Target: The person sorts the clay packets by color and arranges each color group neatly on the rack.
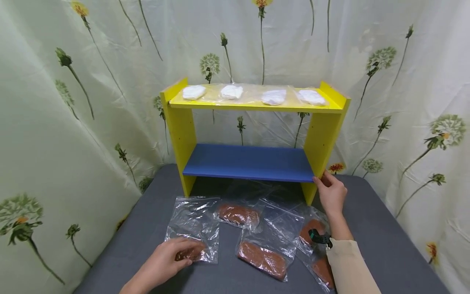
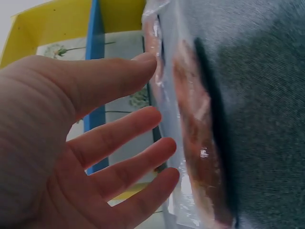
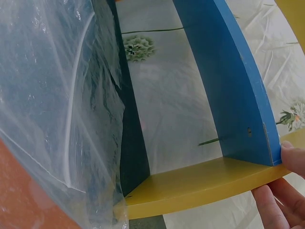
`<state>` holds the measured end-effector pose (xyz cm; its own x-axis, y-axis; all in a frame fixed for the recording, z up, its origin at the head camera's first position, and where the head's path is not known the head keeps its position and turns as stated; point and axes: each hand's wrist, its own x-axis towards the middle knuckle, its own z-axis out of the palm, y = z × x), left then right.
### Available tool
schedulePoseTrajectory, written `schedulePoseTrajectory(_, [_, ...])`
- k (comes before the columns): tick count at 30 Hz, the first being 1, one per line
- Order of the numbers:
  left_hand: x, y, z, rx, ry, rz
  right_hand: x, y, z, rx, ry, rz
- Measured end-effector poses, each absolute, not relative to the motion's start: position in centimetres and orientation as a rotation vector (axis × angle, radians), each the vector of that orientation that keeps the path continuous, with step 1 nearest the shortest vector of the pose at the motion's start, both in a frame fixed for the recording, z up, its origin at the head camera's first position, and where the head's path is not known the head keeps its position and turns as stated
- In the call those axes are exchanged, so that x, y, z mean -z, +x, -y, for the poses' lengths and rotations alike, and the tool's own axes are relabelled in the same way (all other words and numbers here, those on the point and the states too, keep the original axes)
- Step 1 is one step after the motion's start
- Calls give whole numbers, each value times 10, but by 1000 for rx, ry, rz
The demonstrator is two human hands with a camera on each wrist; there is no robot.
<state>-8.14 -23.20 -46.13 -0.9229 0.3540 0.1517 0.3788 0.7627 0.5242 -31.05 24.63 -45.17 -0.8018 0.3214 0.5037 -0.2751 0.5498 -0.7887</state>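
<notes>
My left hand (image 1: 167, 258) hovers at the near end of a clear zip bag (image 1: 194, 216) with a flat reddish-brown piece (image 1: 198, 251) inside. In the left wrist view, its fingers (image 2: 121, 133) are spread beside the bagged piece (image 2: 198, 138), with nothing in their grasp. My right hand (image 1: 332, 194) grips the yellow side panel (image 1: 324, 139) of a small shelf unit where the blue shelf board (image 1: 249, 161) meets it. Seen from the right wrist, the thumb presses the end of the blue board (image 3: 233, 95) while the fingers (image 3: 269, 205) curl under the yellow panel (image 3: 205, 183).
Several more bagged reddish-brown pieces lie on the dark grey table (image 1: 147, 228), among them one at the middle (image 1: 262, 259) and one by the unit's foot (image 1: 238, 214). White bagged bundles (image 1: 231, 92) line the yellow top shelf (image 1: 257, 107). A flower-patterned curtain (image 1: 110, 134) hangs behind.
</notes>
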Motion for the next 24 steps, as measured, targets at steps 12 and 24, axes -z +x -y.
schedulePoseTrajectory(12, [478, -94, 245, 829, -686, 2952, 450, -313, -245, -1248, -39, 2149])
schedulePoseTrajectory(24, [484, -104, 249, 729, -592, 3010, 452, -312, -245, -1244, -42, 2152])
